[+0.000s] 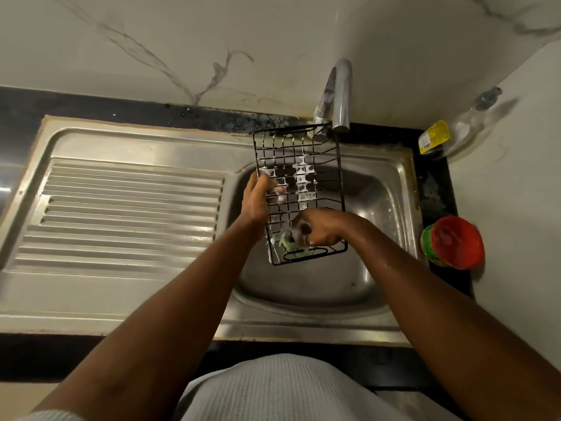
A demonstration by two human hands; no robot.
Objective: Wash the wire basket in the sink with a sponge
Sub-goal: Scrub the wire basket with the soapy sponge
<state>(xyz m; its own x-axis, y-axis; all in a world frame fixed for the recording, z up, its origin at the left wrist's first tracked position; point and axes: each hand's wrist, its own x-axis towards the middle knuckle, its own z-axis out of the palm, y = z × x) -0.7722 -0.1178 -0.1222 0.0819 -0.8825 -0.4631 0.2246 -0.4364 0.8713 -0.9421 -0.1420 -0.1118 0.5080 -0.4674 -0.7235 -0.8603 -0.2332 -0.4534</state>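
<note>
A black wire basket (306, 159) hangs tilted over the steel sink bowl (376, 202), with white foam caught in its grid. My left hand (258, 199) grips its left side, fingers curled through the wires. My right hand (318, 229) is inside the basket's near end, curled round a soapy green sponge (288, 243) that presses on the wires. Most of the sponge is hidden by my fingers.
A chrome tap (341, 95) stands behind the basket, no water running. The ribbed drainboard (130, 214) lies to the left. On the right ledge are a red-lidded green tub (453, 246), a yellow packet (432, 136) and a clear bottle (473, 117).
</note>
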